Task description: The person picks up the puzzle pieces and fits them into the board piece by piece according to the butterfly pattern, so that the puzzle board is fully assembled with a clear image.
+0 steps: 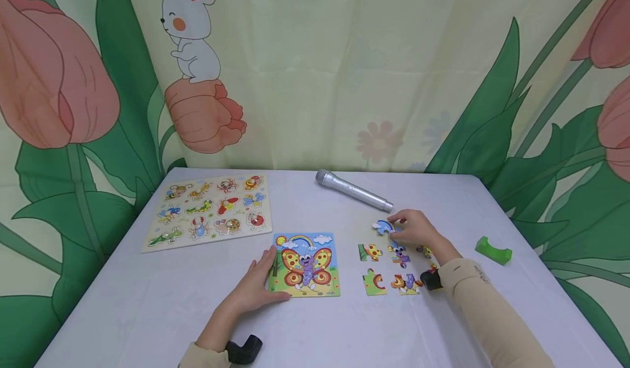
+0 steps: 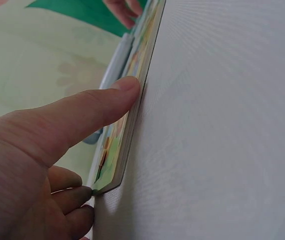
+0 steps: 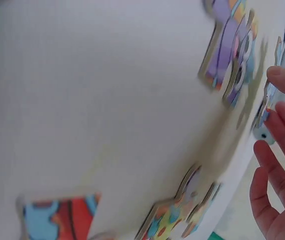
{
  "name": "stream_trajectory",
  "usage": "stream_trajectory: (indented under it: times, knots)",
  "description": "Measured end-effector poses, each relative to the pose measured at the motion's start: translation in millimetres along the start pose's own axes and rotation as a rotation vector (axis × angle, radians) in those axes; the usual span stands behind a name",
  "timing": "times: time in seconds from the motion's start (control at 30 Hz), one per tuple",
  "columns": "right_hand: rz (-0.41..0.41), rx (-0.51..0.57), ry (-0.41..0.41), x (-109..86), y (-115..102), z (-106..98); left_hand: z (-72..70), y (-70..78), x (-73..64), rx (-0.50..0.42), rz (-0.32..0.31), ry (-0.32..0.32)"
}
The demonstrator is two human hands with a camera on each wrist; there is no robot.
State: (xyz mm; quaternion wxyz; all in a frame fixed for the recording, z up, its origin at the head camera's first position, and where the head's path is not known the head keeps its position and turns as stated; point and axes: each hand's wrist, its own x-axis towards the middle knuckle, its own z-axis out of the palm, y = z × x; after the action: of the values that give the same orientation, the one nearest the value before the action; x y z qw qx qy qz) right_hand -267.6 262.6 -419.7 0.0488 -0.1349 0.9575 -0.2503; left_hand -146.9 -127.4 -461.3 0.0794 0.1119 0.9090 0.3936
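Blue flat rainbow puzzle piece (image 1: 381, 226), pinched by the right hand (image 1: 418, 231) beyond colourful loose pieces (image 1: 407, 285), seems in arranging, likely needing careful alignment next, while the left hand (image 1: 255, 284) rests spread against the square butterfly-picture board (image 1: 308, 267).

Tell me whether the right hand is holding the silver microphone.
No, the right hand pinches the rainbow puzzle piece, and the silver microphone lies on the table.

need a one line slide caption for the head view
The left hand touches the butterfly board while the right hand pinches a rainbow puzzle piece near the silver microphone.
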Motion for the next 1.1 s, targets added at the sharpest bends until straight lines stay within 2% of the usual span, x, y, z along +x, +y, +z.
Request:
stream_trajectory:
  times: [0.33, 0.47, 0.6, 0.93, 1.1]
  knots:
    - [-0.113, 0.023, -0.035, 6.2, -25.5, 13.6, -0.2, 0.6, 1.1, 0.003, -0.005, -0.002]
    - [-0.193, 0.035, -0.041, 8.3, -40.0, 21.2, 0.0, 0.1, 1.1, 0.002, -0.003, -0.001]
    - [-0.236, 0.048, -0.063, 10.5, -58.4, 28.3, -0.4, 0.6, 0.8, -0.004, -0.001, -0.001]
    - [-0.264, 0.061, -0.115, 19.0, -97.4, 48.4, -1.3, 1.6, 0.7, -0.008, 0.0, -0.007]
    - [-0.31, 0.053, -0.137, 22.5, -111.9, 57.0, -1.2, 1.5, 0.6, -0.007, 0.002, -0.008]
